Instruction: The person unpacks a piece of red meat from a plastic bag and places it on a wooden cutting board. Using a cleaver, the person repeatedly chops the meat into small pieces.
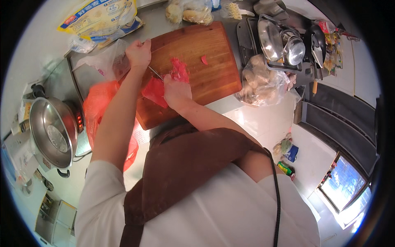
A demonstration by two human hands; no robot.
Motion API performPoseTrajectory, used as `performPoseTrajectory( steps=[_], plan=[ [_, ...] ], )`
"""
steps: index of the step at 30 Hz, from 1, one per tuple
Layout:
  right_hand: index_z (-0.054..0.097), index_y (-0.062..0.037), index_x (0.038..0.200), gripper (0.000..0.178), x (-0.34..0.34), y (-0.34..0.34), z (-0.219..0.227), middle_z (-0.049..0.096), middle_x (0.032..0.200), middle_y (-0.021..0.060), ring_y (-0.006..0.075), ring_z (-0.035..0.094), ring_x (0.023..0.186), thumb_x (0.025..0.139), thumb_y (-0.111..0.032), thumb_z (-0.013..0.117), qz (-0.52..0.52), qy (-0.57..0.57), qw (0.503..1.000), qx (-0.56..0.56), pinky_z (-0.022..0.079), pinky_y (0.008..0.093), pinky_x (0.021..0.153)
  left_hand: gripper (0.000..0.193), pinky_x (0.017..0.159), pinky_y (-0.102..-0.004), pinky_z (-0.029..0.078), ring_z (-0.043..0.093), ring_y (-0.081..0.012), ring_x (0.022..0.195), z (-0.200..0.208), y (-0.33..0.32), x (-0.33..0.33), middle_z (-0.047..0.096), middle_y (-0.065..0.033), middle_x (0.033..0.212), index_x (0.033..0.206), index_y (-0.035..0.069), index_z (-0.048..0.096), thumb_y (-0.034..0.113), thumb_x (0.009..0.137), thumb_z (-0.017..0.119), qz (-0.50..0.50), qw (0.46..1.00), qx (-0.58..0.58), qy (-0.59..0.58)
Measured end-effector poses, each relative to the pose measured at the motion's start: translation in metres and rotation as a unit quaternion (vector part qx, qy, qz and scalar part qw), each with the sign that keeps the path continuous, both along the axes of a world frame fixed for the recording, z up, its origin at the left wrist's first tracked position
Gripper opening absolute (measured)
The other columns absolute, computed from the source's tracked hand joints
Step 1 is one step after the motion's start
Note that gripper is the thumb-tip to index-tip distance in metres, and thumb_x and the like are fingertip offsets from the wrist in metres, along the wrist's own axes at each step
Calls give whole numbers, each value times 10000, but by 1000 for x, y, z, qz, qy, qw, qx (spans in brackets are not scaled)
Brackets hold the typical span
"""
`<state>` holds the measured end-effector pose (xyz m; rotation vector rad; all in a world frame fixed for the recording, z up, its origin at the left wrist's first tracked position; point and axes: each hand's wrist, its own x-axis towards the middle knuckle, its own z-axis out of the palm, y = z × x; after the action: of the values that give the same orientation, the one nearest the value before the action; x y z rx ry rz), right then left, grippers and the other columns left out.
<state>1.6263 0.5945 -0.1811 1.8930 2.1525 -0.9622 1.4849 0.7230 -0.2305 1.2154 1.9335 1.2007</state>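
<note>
My left hand is closed at the upper left edge of the wooden cutting board. From it a thin knife blade, seen nearly edge-on, slants down toward my right hand; the handle is hidden in the fist. My right hand lies on a flat piece of red raw meat, its fingers curled over the edge near the blade. Beyond those fingers sits a loose heap of shredded meat. One small red scrap lies apart on the board.
A red plastic bag hangs at the counter edge beside my left forearm. Left of it stands a metal pot. Right of the board are a clear bag of brownish lumps, a dark cleaver and metal bowls. A yellow-and-white package lies behind.
</note>
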Motion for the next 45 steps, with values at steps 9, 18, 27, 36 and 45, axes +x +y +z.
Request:
performPoseTrajectory(
  steps=[9, 18, 27, 36, 45],
  plan=[
    [513, -45, 1117, 212, 2, 5, -6, 716, 939, 228, 402, 714, 907, 956, -179, 481, 4, -13, 999, -51, 554, 516, 773, 439, 568, -382, 465, 506, -176, 526, -4, -3, -2, 541, -166, 549, 604, -4, 586, 319, 850, 752, 1, 999, -42, -6],
    [542, -44, 1172, 344, 63, 18, -20, 691, 1031, 273, 471, 653, 989, 987, -334, 531, -119, 102, 988, -12, 495, 579, 870, 475, 1006, -432, 464, 582, -386, 1126, 32, -60, -8, 613, -207, 1219, 1170, 1, 630, 290, 828, 787, -199, 977, 55, 58],
    [577, -38, 1146, 317, 78, -5, -22, 689, 1045, 261, 476, 638, 1002, 947, -285, 583, -196, 190, 960, 62, 485, 562, 879, 1128, 1150, -495, 340, 382, -428, 1397, 36, -172, -9, 325, -256, 1565, 1498, 13, 377, 363, 581, 932, -334, 893, -102, 285],
    [537, -50, 1076, 290, 51, -17, -18, 689, 904, 262, 487, 650, 878, 973, -321, 546, -162, 166, 971, 60, 489, 584, 784, 1015, 1129, -498, 353, 425, -417, 1358, 22, -190, 14, 410, -260, 1504, 1458, -40, 407, 379, 670, 891, -228, 924, -122, 281],
    [478, -47, 1024, 269, 30, -37, -24, 672, 749, 233, 471, 656, 725, 986, -303, 554, -51, 66, 993, 87, 499, 578, 687, 441, 965, -399, 468, 610, -303, 1060, 53, -88, 0, 654, -190, 1145, 1121, -22, 658, 305, 851, 781, -50, 993, 102, -26]
  ],
)
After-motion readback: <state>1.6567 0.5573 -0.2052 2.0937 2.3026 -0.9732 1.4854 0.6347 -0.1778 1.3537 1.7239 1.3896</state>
